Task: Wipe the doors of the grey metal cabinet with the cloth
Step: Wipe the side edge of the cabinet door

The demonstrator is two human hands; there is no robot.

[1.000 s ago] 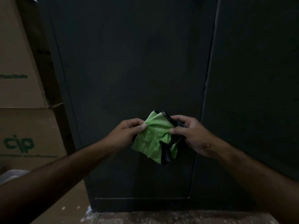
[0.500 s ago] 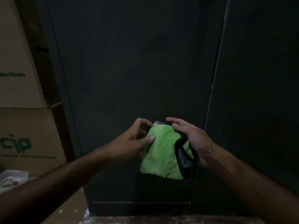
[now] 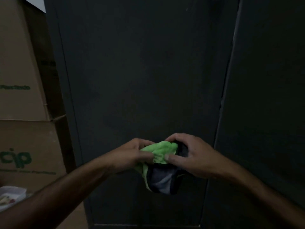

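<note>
Together, both hands (image 3: 165, 156) bunching cloth (image 3: 162, 152).

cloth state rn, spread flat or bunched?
Bunched. The green cloth is crumpled between the left hand and right hand, off the cabinet door.

- Floor: hardly visible; only a dim strip (image 3: 145, 226) shows at the bottom edge, at the foot of the grey metal cabinet (image 3: 148, 80), which stands on it.
- Stacked cardboard boxes (image 3: 29, 154) stand at left, just beside the cabinet; their base is out of view.
- A pale crumpled item (image 3: 9, 197) lies at near left; what carries it cannot be told.
</note>
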